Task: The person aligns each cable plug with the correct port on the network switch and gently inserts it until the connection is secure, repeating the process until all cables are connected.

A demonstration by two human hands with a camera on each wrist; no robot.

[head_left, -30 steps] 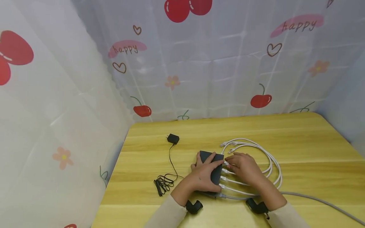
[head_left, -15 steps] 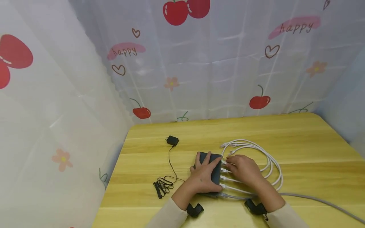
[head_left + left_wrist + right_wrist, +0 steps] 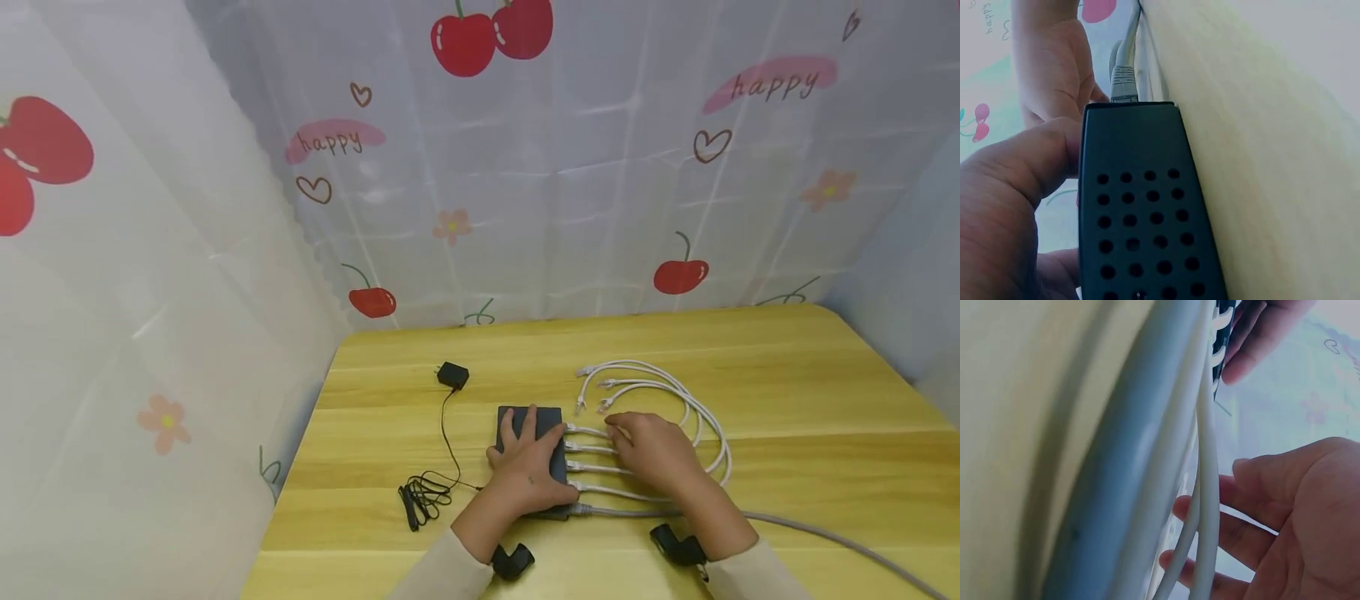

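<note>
A black network switch (image 3: 551,417) lies on the table with several white Ethernet cables (image 3: 600,467) plugged into its right side. A grey cable (image 3: 622,512) joins the same side, nearest me. My left hand (image 3: 525,479) rests on the switch with spread fingers; its thumb (image 3: 1047,153) lies on the box's upper edge in the left wrist view. My right hand (image 3: 652,450) is beside the white cables, right of the plugs. In the right wrist view its loosely bent fingers (image 3: 1244,534) lie behind two white cables, and the thumb pinches nothing.
Loose white cable plugs (image 3: 604,406) lie behind the right hand, their cables looping to the right. A black power adapter (image 3: 452,375) with a bundled cord (image 3: 423,497) lies left of the switch. A cherry-print curtain (image 3: 555,208) stands behind the wooden table (image 3: 810,400).
The switch and left hand have shifted left. My right hand has come away from the farthest plug, and more of the white cables shows between it and the switch.
</note>
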